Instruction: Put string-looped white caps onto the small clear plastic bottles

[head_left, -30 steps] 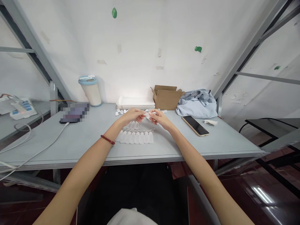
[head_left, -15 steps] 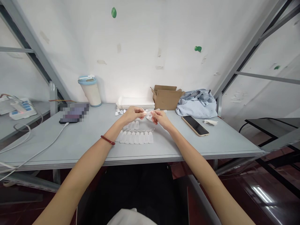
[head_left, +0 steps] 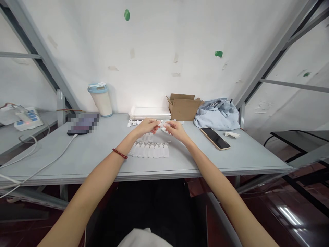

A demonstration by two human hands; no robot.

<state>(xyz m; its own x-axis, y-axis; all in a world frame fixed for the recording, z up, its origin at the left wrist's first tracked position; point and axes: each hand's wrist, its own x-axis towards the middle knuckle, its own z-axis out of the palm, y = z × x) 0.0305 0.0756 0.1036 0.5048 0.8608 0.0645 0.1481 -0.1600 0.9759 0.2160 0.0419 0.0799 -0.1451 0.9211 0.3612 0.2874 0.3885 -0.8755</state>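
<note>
My left hand (head_left: 149, 126) and my right hand (head_left: 175, 129) meet over the middle of the table, fingertips pinched close together. Between them is a small whitish piece (head_left: 162, 124), too small and too covered by fingers to name its kind. Just below the hands lies a row of white, translucent tags (head_left: 151, 151) with thin strings at their upper ends. A few similar tags (head_left: 146, 138) lie behind that row, partly under my left hand. Small white round parts (head_left: 132, 122) are grouped beyond my left wrist.
Along the wall stand a cup (head_left: 101, 101), a stack of white sheets or trays (head_left: 150, 113), an open cardboard box (head_left: 182, 109) and a bundle of blue cloth (head_left: 218, 116). A phone (head_left: 215, 138) and crumpled tissue (head_left: 232, 134) lie right; a cabled device (head_left: 82, 123) lies left.
Both hands stay together over the same spot, the fingers shifting slightly around the small whitish piece. The whole view has moved a little; the tags lie as before.
</note>
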